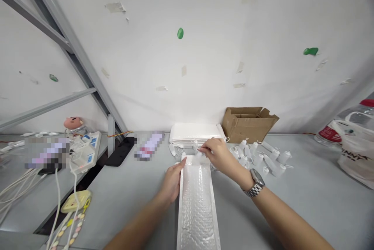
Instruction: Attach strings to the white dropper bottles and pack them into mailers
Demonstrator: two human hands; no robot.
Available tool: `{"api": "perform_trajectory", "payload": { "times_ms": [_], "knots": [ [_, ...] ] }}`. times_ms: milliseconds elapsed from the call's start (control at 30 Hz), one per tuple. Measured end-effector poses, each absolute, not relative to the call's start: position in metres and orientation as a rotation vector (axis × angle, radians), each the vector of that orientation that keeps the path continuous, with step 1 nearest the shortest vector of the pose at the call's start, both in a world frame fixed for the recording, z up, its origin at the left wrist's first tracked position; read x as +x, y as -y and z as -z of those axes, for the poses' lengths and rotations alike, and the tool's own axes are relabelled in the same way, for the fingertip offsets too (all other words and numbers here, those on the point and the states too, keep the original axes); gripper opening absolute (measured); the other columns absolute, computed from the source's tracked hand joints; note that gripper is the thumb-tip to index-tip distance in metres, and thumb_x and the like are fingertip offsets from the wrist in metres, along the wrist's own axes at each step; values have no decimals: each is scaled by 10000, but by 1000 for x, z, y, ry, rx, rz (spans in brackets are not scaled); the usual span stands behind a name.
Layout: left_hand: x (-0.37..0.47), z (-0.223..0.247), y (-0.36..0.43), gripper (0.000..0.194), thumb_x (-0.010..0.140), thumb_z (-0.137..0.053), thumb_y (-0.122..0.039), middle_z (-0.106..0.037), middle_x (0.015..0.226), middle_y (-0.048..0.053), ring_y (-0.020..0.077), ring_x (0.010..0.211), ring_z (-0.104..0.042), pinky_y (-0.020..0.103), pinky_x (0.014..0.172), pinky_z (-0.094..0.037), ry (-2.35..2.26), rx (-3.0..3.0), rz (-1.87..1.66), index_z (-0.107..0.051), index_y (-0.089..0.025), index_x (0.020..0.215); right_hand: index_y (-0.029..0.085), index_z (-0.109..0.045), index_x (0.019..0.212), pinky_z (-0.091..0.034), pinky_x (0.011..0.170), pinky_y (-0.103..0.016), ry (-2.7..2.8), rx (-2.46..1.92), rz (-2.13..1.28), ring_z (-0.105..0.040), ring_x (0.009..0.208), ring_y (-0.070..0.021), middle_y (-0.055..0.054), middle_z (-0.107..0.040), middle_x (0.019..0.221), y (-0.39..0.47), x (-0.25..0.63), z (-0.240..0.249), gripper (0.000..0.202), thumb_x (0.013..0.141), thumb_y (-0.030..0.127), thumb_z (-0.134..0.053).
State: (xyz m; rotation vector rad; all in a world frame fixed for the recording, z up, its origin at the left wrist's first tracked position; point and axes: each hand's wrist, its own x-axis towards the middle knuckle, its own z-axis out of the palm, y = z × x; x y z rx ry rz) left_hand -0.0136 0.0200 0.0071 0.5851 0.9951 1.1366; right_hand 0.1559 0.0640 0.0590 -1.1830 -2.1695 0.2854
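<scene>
Lengthwise, the bubble mailer runs away from you toward the tabletop's back edge. Your left hand grasps its far left corner; right hand bunched at the mouth, grip unclear. Likely light, pliant, slick: pinch the seamed sides.

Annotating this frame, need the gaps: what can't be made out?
All in the head view:
Bubble mailer: near end, cut off by bottom edge.
Right hand: anything pinched there, too small and blurred.
Left hand: some fingers, hidden behind the mailer.
Cardboard box: contents, hidden by its front wall.
Pixelated item: details, blurred out.
White bag: right side, cut off by right edge.
</scene>
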Motion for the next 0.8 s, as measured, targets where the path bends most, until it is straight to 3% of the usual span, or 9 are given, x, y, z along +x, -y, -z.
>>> {"api": "perform_trajectory", "payload": {
  "times_ms": [267, 467, 600, 800],
  "knots": [
    [-6, -8, -14, 320, 598, -765, -380, -718, 717, 82, 228, 755, -663, 266, 690, -464, -969, 566, -1192, -699, -101, 740, 183, -589, 597, -400, 590, -236, 2210, -1145, -808, -558, 600, -135, 1, -616, 614, -61, 132, -37, 290, 856, 157, -461],
    [-9, -5, -16, 366, 597, -757, -409, -709, 675, 82, 224, 666, -663, 282, 638, -467, -1016, 518, -1182, -692, -96, 777, 174, -607, 829, -404, 632, -262, 2128, -1282, -752, -602, 703, -171, -35, -669, 746, -54, 125, -21, 100, 833, 180, -507],
    [-14, -1, -19, 392, 607, -747, -425, -707, 663, 87, 234, 651, -666, 293, 623, -468, -1043, 518, -1194, -691, -94, 810, 182, -597, 706, -391, 592, -268, 2175, -1289, -744, -588, 649, -175, -42, -655, 700, -49, 122, -23, 219, 867, 270, -479],
    [-16, 1, -19, 379, 663, -713, -417, -725, 730, 94, 237, 696, -676, 297, 655, -476, -1043, 546, -1216, -695, -106, 878, 196, -582, 960, -424, 663, -273, 2158, -1151, -807, -607, 760, -179, -45, -663, 835, -44, 120, -28, 161, 888, 241, -445]
  ]
}}
